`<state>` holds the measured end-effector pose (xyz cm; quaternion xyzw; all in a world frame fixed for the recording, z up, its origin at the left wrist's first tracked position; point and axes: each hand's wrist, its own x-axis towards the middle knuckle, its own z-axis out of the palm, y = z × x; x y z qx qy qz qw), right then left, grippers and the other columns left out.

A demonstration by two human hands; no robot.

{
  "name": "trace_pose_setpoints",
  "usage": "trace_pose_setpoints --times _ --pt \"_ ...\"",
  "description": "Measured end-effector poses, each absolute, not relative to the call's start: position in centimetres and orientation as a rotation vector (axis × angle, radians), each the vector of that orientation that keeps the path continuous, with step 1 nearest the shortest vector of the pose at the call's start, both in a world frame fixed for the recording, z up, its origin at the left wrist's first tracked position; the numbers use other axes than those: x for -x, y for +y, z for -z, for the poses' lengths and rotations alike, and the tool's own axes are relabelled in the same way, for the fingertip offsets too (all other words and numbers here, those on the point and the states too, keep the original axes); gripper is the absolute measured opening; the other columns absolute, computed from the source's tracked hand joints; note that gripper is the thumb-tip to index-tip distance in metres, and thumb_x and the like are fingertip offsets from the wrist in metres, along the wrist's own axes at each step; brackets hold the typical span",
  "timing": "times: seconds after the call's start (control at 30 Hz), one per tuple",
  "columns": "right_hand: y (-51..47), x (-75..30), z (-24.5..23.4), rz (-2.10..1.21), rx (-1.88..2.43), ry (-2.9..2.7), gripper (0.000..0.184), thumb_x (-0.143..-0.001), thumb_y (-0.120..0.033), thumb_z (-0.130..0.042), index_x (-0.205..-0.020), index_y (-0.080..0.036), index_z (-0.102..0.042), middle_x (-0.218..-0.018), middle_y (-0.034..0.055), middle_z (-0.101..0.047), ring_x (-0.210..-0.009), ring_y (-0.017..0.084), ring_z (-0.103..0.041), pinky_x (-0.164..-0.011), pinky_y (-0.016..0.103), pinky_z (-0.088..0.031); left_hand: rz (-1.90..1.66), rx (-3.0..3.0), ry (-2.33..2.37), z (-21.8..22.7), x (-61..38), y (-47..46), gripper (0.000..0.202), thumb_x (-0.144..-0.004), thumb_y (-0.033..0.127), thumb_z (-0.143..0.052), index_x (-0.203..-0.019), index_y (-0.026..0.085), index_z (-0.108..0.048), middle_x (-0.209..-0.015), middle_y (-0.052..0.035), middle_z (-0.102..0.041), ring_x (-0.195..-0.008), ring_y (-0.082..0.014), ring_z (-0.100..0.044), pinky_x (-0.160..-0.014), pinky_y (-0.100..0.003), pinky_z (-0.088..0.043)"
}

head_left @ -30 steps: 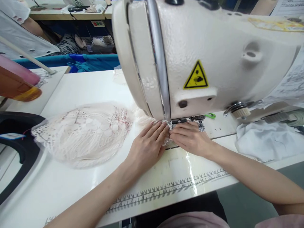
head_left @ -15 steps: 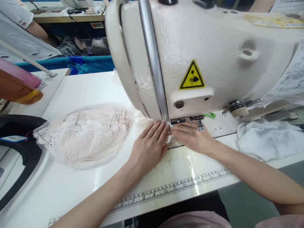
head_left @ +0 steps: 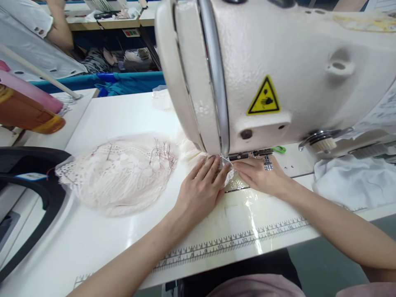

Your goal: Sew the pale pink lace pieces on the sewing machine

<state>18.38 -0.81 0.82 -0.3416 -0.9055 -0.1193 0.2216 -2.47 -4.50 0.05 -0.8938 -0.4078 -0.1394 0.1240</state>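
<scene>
My left hand (head_left: 202, 187) lies flat on the white table, its fingers stretched out and pressing a small piece of white lace (head_left: 228, 170) under the head of the cream sewing machine (head_left: 278, 70). My right hand (head_left: 262, 176) rests opposite it, fingers flat on the same lace just in front of the presser foot (head_left: 244, 156). The two sets of fingertips nearly meet at the needle area. Most of the lace piece is hidden beneath my fingers.
A pile of pale lace pieces (head_left: 119, 173) lies on the table left of my hands. A printed ruler (head_left: 235, 241) runs along the front edge. White cloth (head_left: 349, 181) sits at the right. A black curved part (head_left: 37, 185) is at far left. Another person's arm (head_left: 60, 29) shows at the back.
Both hands stay on the lace at the needle; the camera view has shifted slightly, and more of the lace shows between my fingertips.
</scene>
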Motion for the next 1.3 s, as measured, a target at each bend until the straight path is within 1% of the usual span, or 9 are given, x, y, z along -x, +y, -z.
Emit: trace_pose_setpoints --times 0.13,0.23,0.43,0.57,0.7,0.77,0.9,1.1,1.3 --pt "-0.8 -18.4 -0.9 0.348 0.962 -2.443 0.020 -0.092 -0.019 -0.047 -0.091 -0.020 -0.067 -0.085 -0.0005 -0.072 -0.072 0.014 -0.062 -0.069 0.033 -0.035 0.427 2.684 -1.049 0.0 2.6 -4.5 0.042 -0.093 0.013 -0.047 -0.134 0.010 -0.050 -0.137 -0.0123 -0.054 -0.128 -0.0262 -0.051 -0.109 -0.044 -0.044" --pt "-0.7 -18.5 -0.8 0.346 0.920 -2.470 0.017 -0.092 -0.018 -0.050 -0.092 -0.020 -0.067 -0.090 -0.0006 -0.072 -0.070 0.014 -0.062 -0.070 0.033 -0.036 0.462 2.730 -0.999 0.2 2.9 -4.5 0.042 -0.092 0.009 -0.047 -0.133 0.007 -0.051 -0.135 -0.0134 -0.055 -0.127 -0.0254 -0.052 -0.106 -0.040 -0.047" --pt "-0.7 -18.2 0.1 0.371 0.862 -2.486 0.023 -0.088 -0.007 -0.050 -0.093 -0.021 -0.067 -0.095 -0.0016 -0.072 -0.079 0.014 -0.061 -0.066 0.032 -0.038 0.496 2.732 -0.989 -0.3 3.7 -4.0 0.037 -0.093 0.014 -0.043 -0.125 0.005 -0.059 -0.129 -0.0163 -0.059 -0.119 -0.0269 -0.058 -0.101 -0.041 -0.052" --pt "-0.8 -17.9 0.5 0.262 0.810 -2.588 0.031 -0.087 -0.002 -0.048 -0.101 -0.024 -0.066 -0.100 -0.0011 -0.071 -0.091 0.013 -0.060 -0.073 0.029 -0.043 0.477 2.776 -0.949 -0.7 4.5 -3.4 0.038 -0.092 0.013 -0.039 -0.122 0.005 -0.061 -0.128 -0.0157 -0.060 -0.118 -0.0253 -0.059 -0.101 -0.041 -0.052" --pt "-1.0 -17.3 0.8 0.291 0.798 -2.580 0.029 -0.089 -0.003 -0.047 -0.103 -0.023 -0.064 -0.101 -0.0005 -0.071 -0.099 0.013 -0.060 -0.082 0.029 -0.047 0.486 2.790 -0.959 -0.8 4.9 -2.9 0.038 -0.091 0.013 -0.040 -0.121 0.007 -0.062 -0.126 -0.0148 -0.062 -0.116 -0.0253 -0.061 -0.102 -0.042 -0.052" --pt "-1.1 -16.9 1.0 0.328 0.749 -2.557 0.026 -0.090 -0.005 -0.047 -0.102 -0.021 -0.063 -0.096 -0.0005 -0.071 -0.097 0.013 -0.061 -0.081 0.029 -0.048 0.477 2.787 -0.974 -0.7 4.9 -2.8 0.037 -0.092 0.014 -0.040 -0.120 0.008 -0.063 -0.125 -0.0139 -0.062 -0.116 -0.0255 -0.061 -0.102 -0.043 -0.051" --pt "-1.2 -16.4 1.2 0.313 0.693 -2.540 0.024 -0.089 -0.004 -0.049 -0.091 -0.022 -0.065 -0.087 -0.0021 -0.071 -0.089 0.012 -0.061 -0.079 0.027 -0.049 0.479 2.734 -0.970 -0.4 4.7 -2.9 0.036 -0.092 0.013 -0.040 -0.119 0.006 -0.063 -0.125 -0.0162 -0.062 -0.117 -0.0274 -0.060 -0.103 -0.044 -0.050" --pt "-1.2 -16.6 1.1 0.108 0.796 -2.517 0.029 -0.086 -0.003 -0.051 -0.095 -0.024 -0.069 -0.093 -0.0008 -0.072 -0.092 0.013 -0.063 -0.078 0.028 -0.050 0.526 2.751 -1.026 -0.1 4.4 -2.8 0.040 -0.094 0.014 -0.044 -0.132 0.013 -0.054 -0.133 -0.0115 -0.057 -0.127 -0.0260 -0.051 -0.109 -0.045 -0.044" --pt "-1.3 -16.7 1.2 0.126 0.803 -2.509 0.030 -0.085 -0.002 -0.051 -0.094 -0.023 -0.070 -0.094 -0.0013 -0.073 -0.093 0.013 -0.064 -0.080 0.028 -0.050 0.489 2.779 -0.996 0.0 4.5 -2.6 0.038 -0.095 0.016 -0.042 -0.130 0.008 -0.055 -0.132 -0.0132 -0.057 -0.126 -0.0264 -0.052 -0.108 -0.045 -0.046"
